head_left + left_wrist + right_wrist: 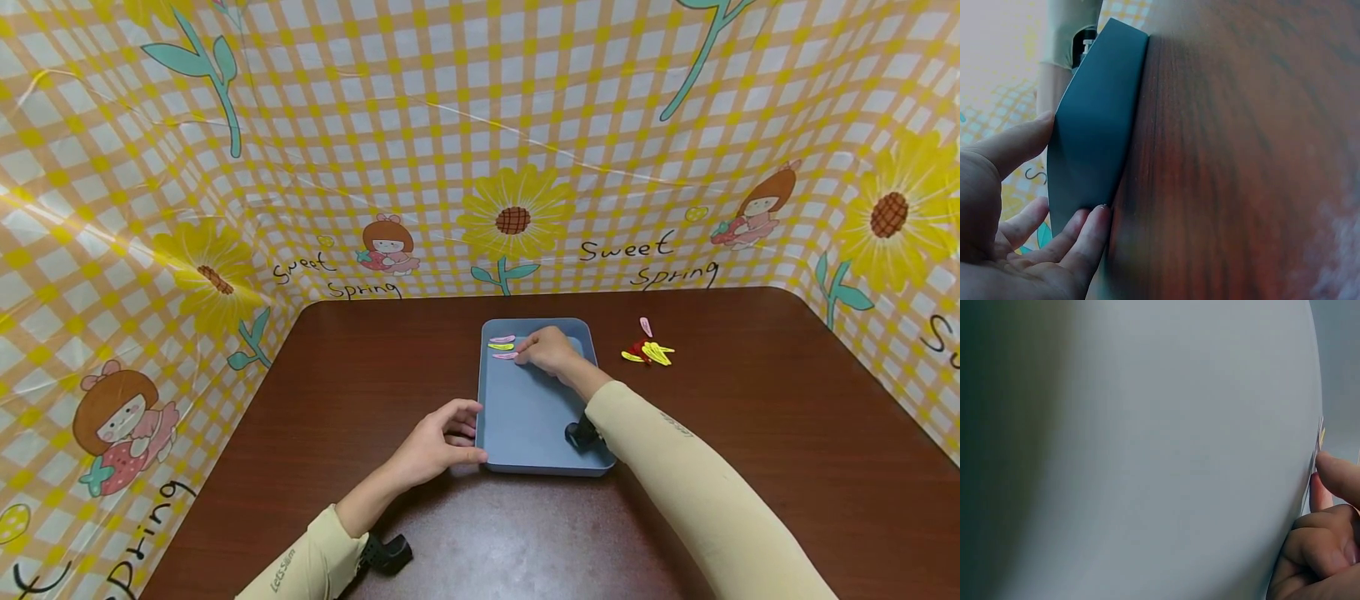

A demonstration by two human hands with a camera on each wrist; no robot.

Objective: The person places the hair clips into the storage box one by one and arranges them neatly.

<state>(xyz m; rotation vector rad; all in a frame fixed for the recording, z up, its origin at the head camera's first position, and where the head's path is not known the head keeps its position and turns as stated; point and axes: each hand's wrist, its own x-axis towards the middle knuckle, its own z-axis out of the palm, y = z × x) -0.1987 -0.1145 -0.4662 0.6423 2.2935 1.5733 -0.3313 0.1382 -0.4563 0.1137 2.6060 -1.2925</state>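
Note:
A blue-grey tray [536, 433] stands upright in its long direction on the table, with a pink clip, a yellow clip [501, 347] and another pink clip [504, 357] in a column at its upper left. My right hand [553, 352] pinches the end of the lower pink clip; in the right wrist view the thumb and a finger of this hand [1329, 531] meet at a thin clip [1319, 440]. My left hand [435, 442] touches the tray's left side, thumb and fingers spread along the wall [1094, 125] in the left wrist view.
Right of the tray lies a small pile of yellow clips [657, 353] and red ones [639, 348], with one pink clip [646, 327] behind it. The dark brown table [360, 367] meets a checked, flowered cloth [435, 167] at the back and sides.

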